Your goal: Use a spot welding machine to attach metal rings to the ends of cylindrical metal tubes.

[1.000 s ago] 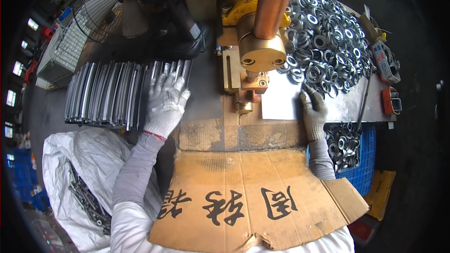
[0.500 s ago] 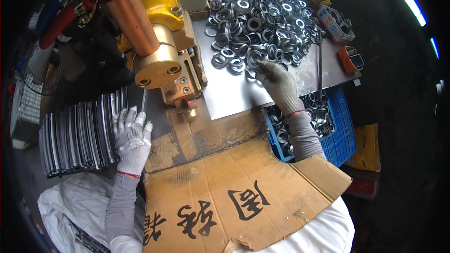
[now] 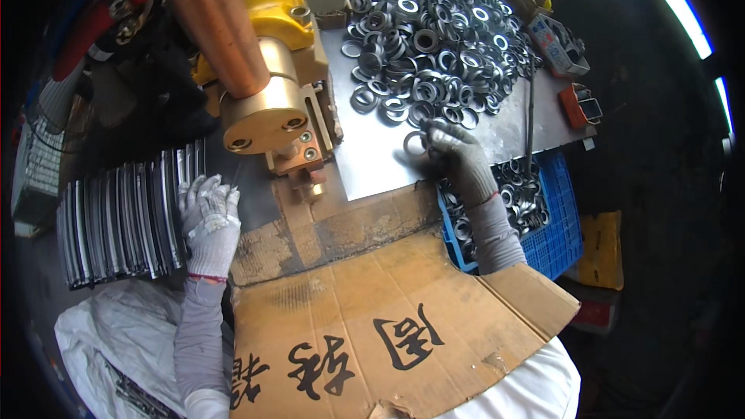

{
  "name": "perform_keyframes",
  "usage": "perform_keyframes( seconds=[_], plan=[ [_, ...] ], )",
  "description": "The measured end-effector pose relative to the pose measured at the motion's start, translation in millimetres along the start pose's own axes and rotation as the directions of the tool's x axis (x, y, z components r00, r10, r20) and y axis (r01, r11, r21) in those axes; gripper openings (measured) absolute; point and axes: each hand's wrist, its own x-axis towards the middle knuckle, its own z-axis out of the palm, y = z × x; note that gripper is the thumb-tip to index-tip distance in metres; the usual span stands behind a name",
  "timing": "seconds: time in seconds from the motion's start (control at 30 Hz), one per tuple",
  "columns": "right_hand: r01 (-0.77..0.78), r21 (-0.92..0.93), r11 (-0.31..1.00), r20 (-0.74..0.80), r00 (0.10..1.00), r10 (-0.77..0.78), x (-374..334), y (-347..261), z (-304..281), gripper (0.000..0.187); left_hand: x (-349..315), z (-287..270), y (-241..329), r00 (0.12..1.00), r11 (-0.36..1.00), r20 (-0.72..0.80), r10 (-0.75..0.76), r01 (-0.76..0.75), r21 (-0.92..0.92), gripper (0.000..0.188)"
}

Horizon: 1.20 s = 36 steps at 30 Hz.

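Observation:
My left hand [image 3: 208, 225], in a pale work glove, is at the right end of a row of dark metal strips [image 3: 124, 221]. Its fingers reach forward, loosely bent, and no strip shows clearly in them. My right hand [image 3: 463, 159], in a greyer glove, pinches a metal ring [image 3: 415, 143] between thumb and fingers. That ring is at the near edge of a large heap of metal rings [image 3: 434, 39] on the sheet-metal tabletop [image 3: 369, 159]. Between my hands stands a machine with a copper column and brass head [image 3: 268, 120].
A blue plastic crate [image 3: 555, 213] of rings sits below my right forearm. Cardboard [image 3: 349, 318] with handwriting covers my lap. A small box of parts [image 3: 559, 46] and an orange-red holder [image 3: 580, 106] are at the right, beside a thin rod [image 3: 531, 120]. Hoses [image 3: 85, 31] hang at left.
My right hand has drawn back from the heap toward me, with a ring now in its fingers. My left hand has shifted slightly left to the strips, its fingers less spread.

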Motion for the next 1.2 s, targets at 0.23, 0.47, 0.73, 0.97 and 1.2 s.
perform_keyframes(
  seconds=[0.23,0.47,0.73,0.97,1.2],
  plan=[
    [0.055,-0.629,0.776,-0.090,0.986,-0.143,-19,-25,-24,0.041,15,-31,3,0.893,0.629,0.210,-0.398,0.432,-0.646,0.027],
    [0.235,-0.810,0.538,0.036,0.935,-0.354,20,-17,-43,0.042,50,-50,33,0.677,-0.099,0.613,-0.407,0.635,-0.766,0.053],
    [0.343,-0.922,0.179,0.271,0.903,-0.333,-33,-32,-3,0.049,30,-15,41,0.694,0.149,0.596,-0.404,0.693,-0.706,0.071],
    [0.225,-0.921,0.319,0.107,0.932,-0.347,-29,-45,-14,0.050,40,-28,57,0.684,0.236,0.589,-0.431,0.715,-0.658,0.074],
    [0.320,-0.930,0.182,0.215,0.874,-0.436,-9,-20,-16,0.041,32,-13,43,0.717,0.282,0.554,-0.422,0.685,-0.672,0.077]
  ],
)
